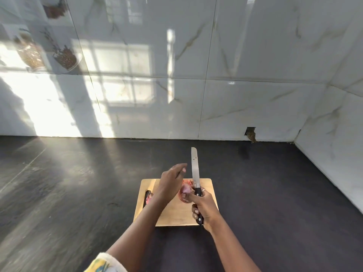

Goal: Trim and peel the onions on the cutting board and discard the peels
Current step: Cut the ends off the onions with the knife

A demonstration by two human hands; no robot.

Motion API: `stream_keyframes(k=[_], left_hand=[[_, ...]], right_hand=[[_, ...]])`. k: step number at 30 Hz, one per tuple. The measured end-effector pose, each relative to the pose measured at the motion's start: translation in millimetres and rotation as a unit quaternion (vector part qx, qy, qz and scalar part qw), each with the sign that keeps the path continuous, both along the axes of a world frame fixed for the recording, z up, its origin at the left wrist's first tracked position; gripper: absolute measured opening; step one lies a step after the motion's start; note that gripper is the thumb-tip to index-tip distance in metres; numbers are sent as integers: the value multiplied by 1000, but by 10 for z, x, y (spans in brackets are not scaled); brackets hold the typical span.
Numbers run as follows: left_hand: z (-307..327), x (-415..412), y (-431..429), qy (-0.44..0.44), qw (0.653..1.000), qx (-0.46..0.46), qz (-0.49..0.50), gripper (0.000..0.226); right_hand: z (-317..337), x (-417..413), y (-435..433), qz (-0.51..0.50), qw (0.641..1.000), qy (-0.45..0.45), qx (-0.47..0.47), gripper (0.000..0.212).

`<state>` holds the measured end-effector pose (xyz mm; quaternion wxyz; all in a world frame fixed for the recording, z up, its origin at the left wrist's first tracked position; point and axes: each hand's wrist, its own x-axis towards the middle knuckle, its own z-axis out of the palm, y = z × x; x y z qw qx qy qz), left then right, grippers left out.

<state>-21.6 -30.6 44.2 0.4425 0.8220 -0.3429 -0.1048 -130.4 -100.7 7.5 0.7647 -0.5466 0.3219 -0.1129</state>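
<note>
Head view: knife [196, 173] tip toward wall [255, 95]

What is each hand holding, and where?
The right hand grips the steel-bladed knife by its black handle, thumb pinning a reddish onion against it. The left hand is blurred; nothing visibly held.

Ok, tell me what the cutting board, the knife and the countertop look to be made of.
Cutting board: pale wood or bamboo, matt, faint grain.
Knife: bright steel-like blade; black handle with rivets, plastic or wood, unclear.
Countertop: dark stone-like slab, slight sheen where the sunlight falls.
</note>
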Motion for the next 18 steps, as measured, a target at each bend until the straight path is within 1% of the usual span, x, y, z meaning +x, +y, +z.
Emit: stream_keyframes(k=[1,3,4,7,10,11,14,16,18], left_hand=[[-34,4,-6,47,999,-4,-15,35],[-113,7,-7,134,990,-30,-11,38],[-136,-5,-6,153,987,-40,-8,39],[-161,-40,16,167,985,-39,0,40],[-235,-53,27,146,989,-7,19,36],[-250,-62,37,154,988,7,19,38],[-382,-66,52,216,976,1,19,49],[-452,-84,63,219,975,-4,28,45],[-380,-176,102,208,978,-14,29,37]], right_hand=[[15,-1,-7,5,1000,-2,-4,31],[24,14,-24,-1,1000,3,0,37],[19,25,-34,-10,1000,9,7,37],[1,42,-55,-32,999,10,28,33],[-33,44,-44,-48,998,4,38,26],[-36,45,-33,-55,997,-2,44,25],[-42,67,7,-78,995,-19,66,21],[-42,89,42,-90,992,-34,83,18],[-45,120,75,-94,991,-29,93,22]])
